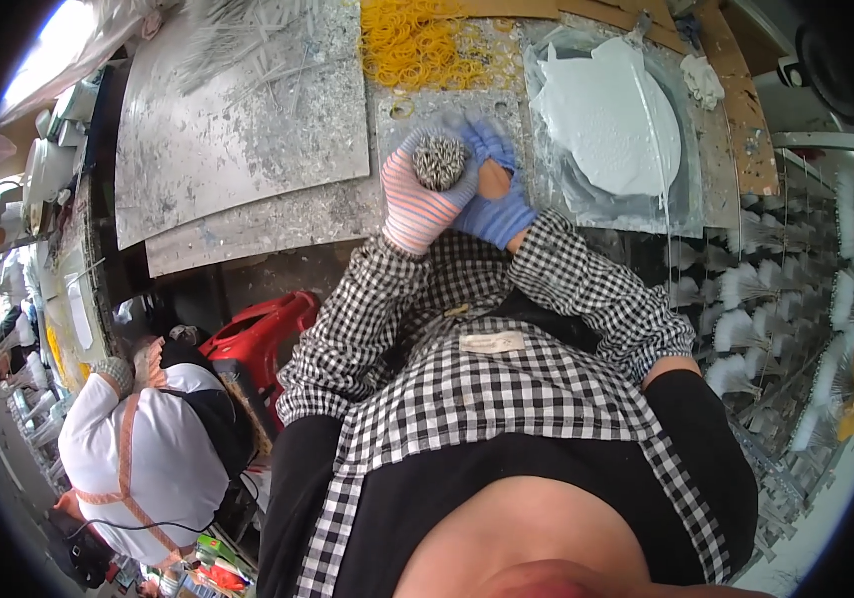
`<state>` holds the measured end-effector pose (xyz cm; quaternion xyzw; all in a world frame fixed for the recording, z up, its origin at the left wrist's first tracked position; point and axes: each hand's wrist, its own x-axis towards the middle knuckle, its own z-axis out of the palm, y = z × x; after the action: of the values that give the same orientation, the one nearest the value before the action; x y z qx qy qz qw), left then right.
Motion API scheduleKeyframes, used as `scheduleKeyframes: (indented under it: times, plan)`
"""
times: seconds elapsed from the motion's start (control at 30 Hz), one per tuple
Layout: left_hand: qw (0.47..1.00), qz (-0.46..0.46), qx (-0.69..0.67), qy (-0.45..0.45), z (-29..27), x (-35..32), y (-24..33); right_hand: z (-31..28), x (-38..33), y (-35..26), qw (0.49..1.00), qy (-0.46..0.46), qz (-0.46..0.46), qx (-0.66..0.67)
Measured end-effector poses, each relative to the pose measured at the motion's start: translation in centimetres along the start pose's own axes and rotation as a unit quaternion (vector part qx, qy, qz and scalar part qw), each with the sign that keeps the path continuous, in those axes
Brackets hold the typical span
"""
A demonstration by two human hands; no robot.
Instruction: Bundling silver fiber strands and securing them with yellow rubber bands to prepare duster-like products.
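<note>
Your left hand [417,204] wraps the bundle of thin sticks [439,161] so that only its end face shows; the bundle's length is hidden inside the striped glove. Your right hand [495,194] is blurred at the fingertips, and you cannot tell whether they press the bundle or only lie beside it. Your checked sleeves cover both wrists. The pile of yellow rubber bands [427,45] runs off the top edge. The tufts on the rack [776,299] at your right smear toward the rim. The co-worker in white [143,458] has both hands out of sight.
</note>
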<state>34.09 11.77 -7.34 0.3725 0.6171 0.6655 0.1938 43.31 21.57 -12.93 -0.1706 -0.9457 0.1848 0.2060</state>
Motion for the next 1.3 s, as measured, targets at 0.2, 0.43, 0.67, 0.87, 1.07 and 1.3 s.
scheduleKeyframes:
  times: [0.2, 0.43, 0.67, 0.87, 1.07, 1.3]
  plan:
    - [0.998, 0.058, 0.025, 0.021, 0.1, 0.2, 1.7, -2.0, 1.0, 0.2, 0.997, 0.009, -0.033, 0.075]
    - [0.999, 0.017, 0.023, -0.017, -1.4, 0.7, -1.1, -6.0, 2.7, 0.3, 0.981, -0.194, 0.002, -0.028]
    - [0.986, 0.143, 0.084, -0.005, -1.9, 0.2, -0.7, -9.6, 12.5, 3.9, 0.984, -0.152, -0.057, 0.071]
    - [0.975, 0.184, 0.123, 0.020, -2.3, 1.7, 3.0, -2.8, 18.5, 6.1, 0.984, -0.063, -0.136, -0.093]
    - [0.973, 0.128, 0.191, 0.012, -2.8, 0.6, 0.6, -1.6, 19.8, 5.3, 0.971, -0.087, -0.123, -0.184]
    - [0.979, 0.084, 0.186, 0.017, -2.6, 0.3, 0.0, -3.1, 18.8, 6.4, 0.995, -0.023, -0.101, -0.011]
